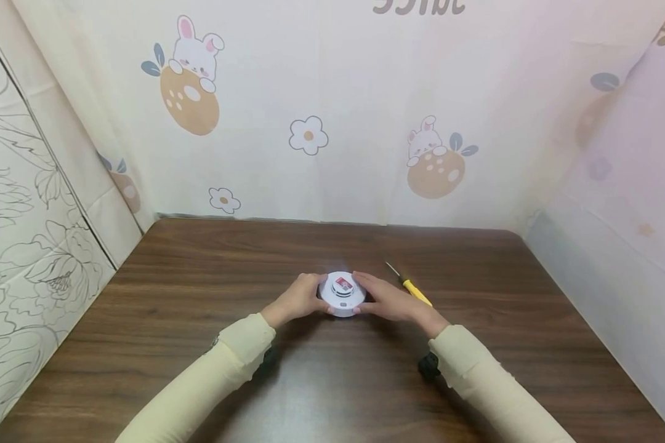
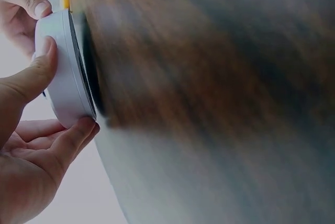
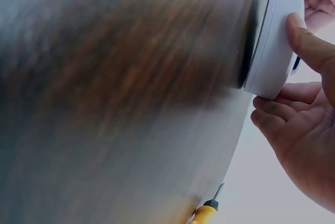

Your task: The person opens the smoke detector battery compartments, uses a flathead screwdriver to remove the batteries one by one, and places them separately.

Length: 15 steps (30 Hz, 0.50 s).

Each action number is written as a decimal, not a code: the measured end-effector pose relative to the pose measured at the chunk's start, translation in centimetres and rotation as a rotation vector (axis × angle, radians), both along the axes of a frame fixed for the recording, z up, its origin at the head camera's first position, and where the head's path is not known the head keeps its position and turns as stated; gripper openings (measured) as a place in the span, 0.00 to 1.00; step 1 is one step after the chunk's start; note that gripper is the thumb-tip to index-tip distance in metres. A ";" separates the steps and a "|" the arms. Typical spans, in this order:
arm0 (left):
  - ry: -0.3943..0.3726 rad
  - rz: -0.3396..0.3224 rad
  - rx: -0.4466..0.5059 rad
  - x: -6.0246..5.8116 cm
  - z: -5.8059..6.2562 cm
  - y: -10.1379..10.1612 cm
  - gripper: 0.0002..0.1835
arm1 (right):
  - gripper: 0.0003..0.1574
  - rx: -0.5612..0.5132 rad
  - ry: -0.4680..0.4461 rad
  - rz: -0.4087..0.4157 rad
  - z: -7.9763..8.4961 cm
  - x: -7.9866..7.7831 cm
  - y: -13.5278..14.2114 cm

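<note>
A round white smoke detector (image 1: 342, 305) with a red label on its raised top is held between both hands near the middle of the table. The left hand (image 1: 301, 296) grips its left side, thumb at the near rim and fingers round the far side. On the opposite side the right hand (image 1: 389, 299) holds it in the same manner. In the left wrist view the detector's side wall (image 2: 65, 77) stands against a dark shadow; whether its base touches the table I cannot tell. Beyond the right hand lies a yellow-handled screwdriver (image 1: 415, 291).
The brown wood-grain table (image 1: 199, 258) has rounded far corners. Behind it hangs a pale curtain (image 1: 354, 172) printed with rabbits and flowers, and similar cloth closes off the sides. In the right wrist view, the screwdriver (image 3: 205, 212) lies near the table's edge.
</note>
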State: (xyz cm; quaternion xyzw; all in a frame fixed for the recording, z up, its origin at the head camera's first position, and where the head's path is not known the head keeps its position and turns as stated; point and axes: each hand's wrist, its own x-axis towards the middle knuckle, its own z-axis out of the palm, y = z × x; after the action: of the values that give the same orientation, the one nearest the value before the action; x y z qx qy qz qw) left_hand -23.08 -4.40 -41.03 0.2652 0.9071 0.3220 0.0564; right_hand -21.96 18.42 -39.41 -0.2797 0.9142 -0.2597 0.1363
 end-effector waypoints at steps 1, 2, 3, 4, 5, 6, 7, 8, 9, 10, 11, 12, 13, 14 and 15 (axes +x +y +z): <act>-0.002 0.002 0.002 0.0 0.1 -0.1 0.37 | 0.52 -0.003 0.001 -0.002 0.0 -0.1 0.0; -0.004 0.004 0.004 0.1 0.1 -0.1 0.37 | 0.52 -0.009 0.002 -0.002 0.0 -0.1 0.0; -0.007 0.005 0.006 0.1 0.2 -0.1 0.37 | 0.52 -0.015 0.009 0.001 0.0 -0.2 0.0; -0.015 0.004 0.012 0.2 0.3 -0.2 0.37 | 0.51 -0.019 0.007 -0.002 0.0 -0.2 0.1; -0.019 0.000 0.016 0.3 0.3 -0.2 0.36 | 0.51 -0.022 0.008 -0.003 0.0 -0.2 0.1; -0.022 -0.003 0.019 0.4 0.4 -0.3 0.36 | 0.51 -0.027 0.001 -0.010 0.0 -0.2 0.2; -0.027 -0.007 0.024 0.4 0.4 -0.3 0.36 | 0.50 -0.033 -0.002 -0.011 0.0 -0.3 0.2; -0.031 -0.010 0.026 0.5 0.5 -0.3 0.35 | 0.50 -0.041 -0.002 -0.011 0.0 -0.3 0.3; -0.038 -0.009 0.027 0.6 0.6 -0.4 0.35 | 0.49 -0.048 -0.001 -0.010 0.1 -0.3 0.3; -0.045 -0.009 0.030 0.7 0.7 -0.4 0.35 | 0.48 -0.055 -0.007 -0.011 0.1 -0.3 0.4; -0.046 -0.007 0.033 0.7 0.7 -0.5 0.35 | 0.48 -0.066 -0.005 -0.005 0.1 -0.3 0.4; -0.049 -0.005 0.038 0.8 0.8 -0.5 0.34 | 0.47 -0.077 -0.010 -0.003 0.1 -0.3 0.4; -0.051 -0.005 0.042 0.8 0.9 -0.6 0.33 | 0.47 -0.089 -0.009 0.003 0.1 -0.3 0.5; -0.050 -0.005 0.046 0.8 1.0 -0.6 0.32 | 0.47 -0.102 -0.010 0.007 0.2 -0.3 0.5; -0.046 -0.009 0.050 0.9 1.1 -0.7 0.31 | 0.46 -0.112 -0.012 0.009 0.2 -0.2 0.6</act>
State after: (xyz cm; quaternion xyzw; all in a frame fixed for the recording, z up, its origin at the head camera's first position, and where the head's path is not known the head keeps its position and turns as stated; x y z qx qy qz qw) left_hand -22.22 -5.11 -39.93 0.2632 0.8959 0.3505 0.0722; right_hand -22.20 18.98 -39.23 -0.2893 0.8962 -0.3115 0.1269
